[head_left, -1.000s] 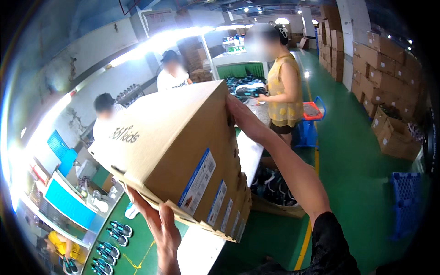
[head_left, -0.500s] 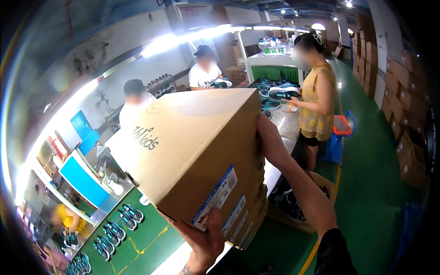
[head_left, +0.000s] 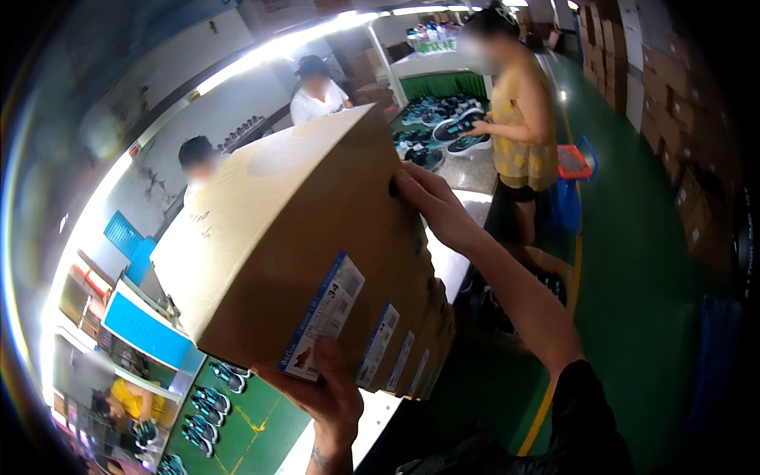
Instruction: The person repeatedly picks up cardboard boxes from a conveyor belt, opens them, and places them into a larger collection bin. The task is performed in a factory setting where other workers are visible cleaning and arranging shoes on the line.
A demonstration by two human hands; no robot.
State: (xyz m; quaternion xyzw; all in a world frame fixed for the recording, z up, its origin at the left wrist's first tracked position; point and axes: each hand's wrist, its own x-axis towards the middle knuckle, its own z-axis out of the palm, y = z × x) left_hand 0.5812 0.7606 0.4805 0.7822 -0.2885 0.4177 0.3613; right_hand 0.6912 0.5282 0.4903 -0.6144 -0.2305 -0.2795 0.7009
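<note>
A tan cardboard box (head_left: 317,206) is held mid-frame, topping a stack of similar boxes (head_left: 416,340); the stack's far sides are hidden, and whether it rests on the white tabletop (head_left: 378,431) cannot be told. Print (head_left: 198,226) on the lid (head_left: 269,158) is washed out by glare. The box's lower edge is gripped by the left hand (head_left: 336,400), thumb (head_left: 326,356) over the blue-and-white label (head_left: 317,321), other fingers partly concealed. Fingertips of the right hand (head_left: 435,207) are pressed near the upper right edge (by a dark round hole (head_left: 393,189)); closed or not, unclear. Smooth board, straight creases. Shoes in the open carton (head_left: 530,257), right of center, are dim, partly blocked by the forearm (head_left: 522,309).
</note>
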